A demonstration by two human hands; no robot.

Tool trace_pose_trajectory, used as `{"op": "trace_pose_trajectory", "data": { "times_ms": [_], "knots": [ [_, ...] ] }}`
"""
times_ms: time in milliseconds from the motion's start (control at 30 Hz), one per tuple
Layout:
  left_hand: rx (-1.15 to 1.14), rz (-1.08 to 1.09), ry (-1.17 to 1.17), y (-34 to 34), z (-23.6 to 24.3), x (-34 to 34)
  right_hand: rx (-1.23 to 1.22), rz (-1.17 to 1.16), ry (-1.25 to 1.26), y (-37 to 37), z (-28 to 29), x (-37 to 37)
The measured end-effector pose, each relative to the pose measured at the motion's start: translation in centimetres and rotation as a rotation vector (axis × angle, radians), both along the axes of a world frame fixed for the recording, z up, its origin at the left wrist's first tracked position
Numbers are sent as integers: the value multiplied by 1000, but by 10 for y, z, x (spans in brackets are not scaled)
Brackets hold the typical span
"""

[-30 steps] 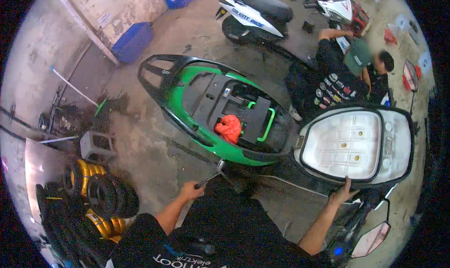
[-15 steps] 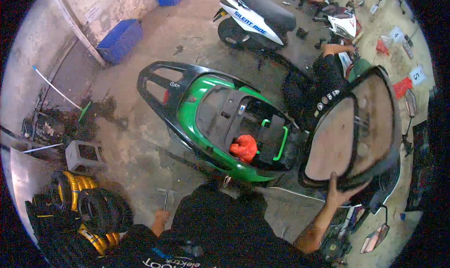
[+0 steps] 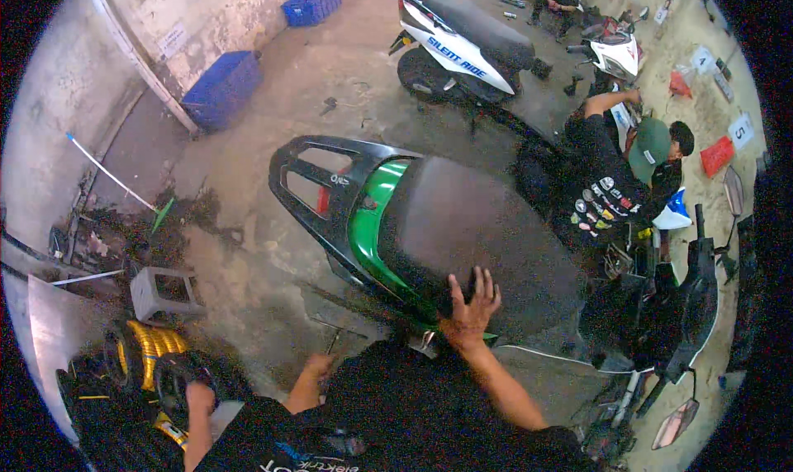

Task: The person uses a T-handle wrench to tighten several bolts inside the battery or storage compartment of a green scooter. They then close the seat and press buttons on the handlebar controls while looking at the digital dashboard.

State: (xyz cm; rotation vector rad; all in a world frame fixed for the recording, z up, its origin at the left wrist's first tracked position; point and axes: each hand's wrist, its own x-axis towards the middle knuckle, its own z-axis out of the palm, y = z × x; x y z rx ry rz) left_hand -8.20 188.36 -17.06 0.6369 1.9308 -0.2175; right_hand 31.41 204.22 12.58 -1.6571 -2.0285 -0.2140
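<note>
My right hand lies with fingers spread on the near side of the dark seat. This seat is down on the green and black scooter, covering its storage compartment. Low on the left, my left hand is closed around a thin metal T-handle wrench, held beside my dark-clothed knee. The wrench's lower part is hidden. Another bare hand, apart from mine, shows near the tyres; whose it is cannot be told.
A co-worker in a green cap crouches beyond the scooter. Behind stands a white scooter. Blue crates, a grey stool and stacked tyres line the left. Handlebars and a mirror stick out right.
The raised seat has come down over the compartment, hiding the orange-red bundle inside. My right hand has moved left onto its top. Another hand has appeared by the tyres.
</note>
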Motion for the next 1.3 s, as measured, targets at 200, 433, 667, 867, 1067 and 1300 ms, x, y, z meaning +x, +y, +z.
{"op": "trace_pose_trajectory", "data": {
  "times_ms": [200,433,667,867,1067,1300],
  "knots": [
    [-45,-28,4,-36,-21,0,-280,70,42,17,7,-7],
    [122,126,-115,-35,-31,15,-151,242,727,120,170,-24],
    [243,-75,-52,32,92,81,-11,228,235,170,22,-77],
    [207,47,-29,-47,63,62,-416,376,-75,201,32,-92],
    [164,47,-34,-71,52,50,-500,376,-277,209,46,-107],
    [169,-53,-144,-62,41,42,-391,324,-16,190,18,-92]
  ]
}}
